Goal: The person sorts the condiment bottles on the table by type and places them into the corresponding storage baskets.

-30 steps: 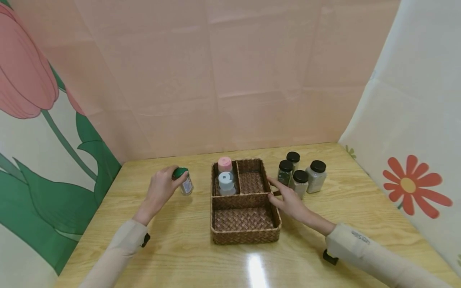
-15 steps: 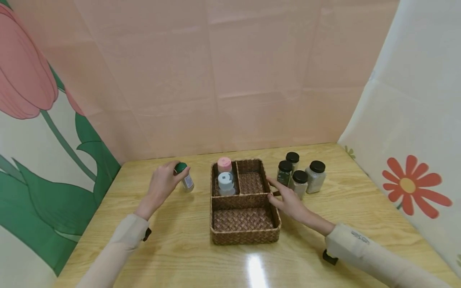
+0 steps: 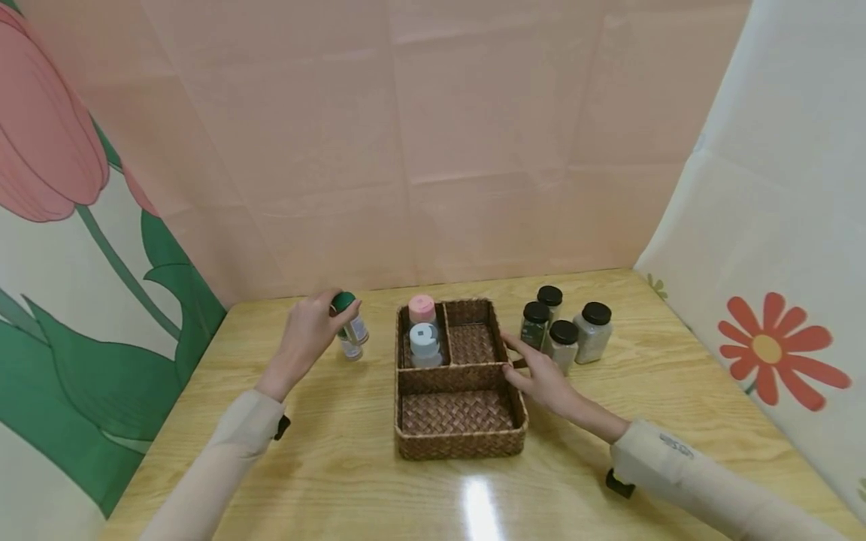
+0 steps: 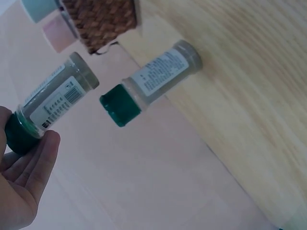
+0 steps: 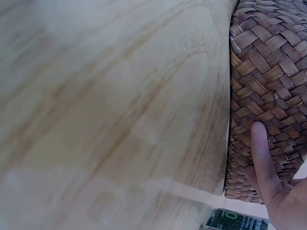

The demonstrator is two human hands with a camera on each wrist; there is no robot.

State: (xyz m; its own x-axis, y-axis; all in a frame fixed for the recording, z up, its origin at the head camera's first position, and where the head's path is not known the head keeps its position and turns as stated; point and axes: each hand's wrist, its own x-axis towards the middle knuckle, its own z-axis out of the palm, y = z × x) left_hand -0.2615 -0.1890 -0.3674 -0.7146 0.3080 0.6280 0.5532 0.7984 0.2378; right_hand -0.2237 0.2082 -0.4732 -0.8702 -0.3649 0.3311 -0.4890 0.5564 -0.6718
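Observation:
In the head view my left hand (image 3: 311,330) pinches the green cap of a spice jar (image 3: 360,330), raised off the table and tilted. The left wrist view shows the labelled body of this held jar (image 4: 60,96). Close by stands a second green-capped spice jar (image 4: 163,72), partly hidden behind the hand and held jar in the head view. My right hand (image 3: 544,379) rests with extended fingers against the right side of a woven basket (image 3: 461,443). One finger (image 5: 264,158) lies along the weave. A pink-capped bottle (image 3: 422,309) and a light-blue-capped bottle (image 3: 425,342) stand in the basket's back left compartment.
Several black-capped jars (image 3: 593,330) stand just right of the basket, close to my right hand. The basket has a back right compartment (image 3: 472,342) and a wide front one (image 3: 460,412). A pink backdrop (image 3: 406,150) rises behind the wooden table (image 3: 325,466).
My left hand has lifted the green-capped spice jar up and slightly right, and the second green-capped jar has come into sight beneath it. My right hand stays against the basket.

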